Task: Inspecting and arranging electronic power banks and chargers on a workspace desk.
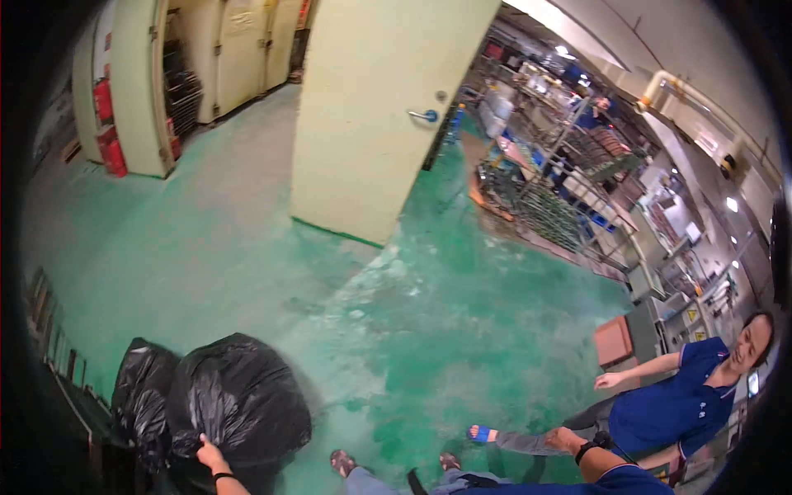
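Observation:
My left hand (211, 455) is closed on the near side of a big, full black garbage bag (256, 404) on the floor. A second black garbage bag (142, 384), narrower, leans against it on the left. A dark band circles my left wrist. Out to the right, my right hand (564, 440) hangs in front of a co-worker's grey trouser leg in the picture, with a black band on its wrist. Its fingers are too small and turned away to make out, and no object shows in it.
A co-worker (672, 408) in a dark blue shirt stands close on my right. A pale door (363, 124) with a lever handle stands open ahead. Red fire extinguishers (110, 150) are at far left. Racks (553, 214) and equipment fill the right side. The green floor (462, 313) is worn.

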`<state>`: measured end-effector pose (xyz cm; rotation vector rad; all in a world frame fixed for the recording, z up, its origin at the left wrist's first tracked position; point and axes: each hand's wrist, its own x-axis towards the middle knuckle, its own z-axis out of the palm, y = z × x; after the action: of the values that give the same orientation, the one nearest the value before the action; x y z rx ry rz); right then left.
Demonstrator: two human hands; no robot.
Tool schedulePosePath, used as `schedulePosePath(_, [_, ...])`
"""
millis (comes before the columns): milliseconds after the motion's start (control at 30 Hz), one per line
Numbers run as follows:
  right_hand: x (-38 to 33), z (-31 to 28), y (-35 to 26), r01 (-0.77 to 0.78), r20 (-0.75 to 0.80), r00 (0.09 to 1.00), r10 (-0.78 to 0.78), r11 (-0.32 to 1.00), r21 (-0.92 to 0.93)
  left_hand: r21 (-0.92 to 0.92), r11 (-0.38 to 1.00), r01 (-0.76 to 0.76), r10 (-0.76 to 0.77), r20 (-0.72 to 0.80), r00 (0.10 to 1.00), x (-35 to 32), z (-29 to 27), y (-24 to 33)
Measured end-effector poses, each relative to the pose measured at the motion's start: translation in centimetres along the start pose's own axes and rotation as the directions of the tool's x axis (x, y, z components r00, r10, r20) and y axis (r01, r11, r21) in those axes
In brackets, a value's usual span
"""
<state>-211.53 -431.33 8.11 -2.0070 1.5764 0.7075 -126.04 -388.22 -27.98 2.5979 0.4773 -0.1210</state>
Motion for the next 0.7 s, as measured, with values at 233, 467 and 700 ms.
schedulePosePath(233, [3.7,-2.9,-8.2,0.101,-0.174,0.981,-0.081,0.989,0.112,-0.062,0.998,0.015,-0.009,0.107,0.994,-4.7,-6.4,6.9])
schedulePosePath(467, [1.2,-1.1,-8.7,0.191,-0.202,0.97,-0.137,0.942,0.277,0.045,0.997,-0.07,0.069,0.014,0.998,-5.4,-8.5,5.7])
schedulePosePath(700, [-4.5,6.7,-3.5,-0.054,0.016,0.999,0.052,0.954,0.294,0.216,0.975,-0.06,0.03,0.14,0.99,-3.5,-7.3,2.8])
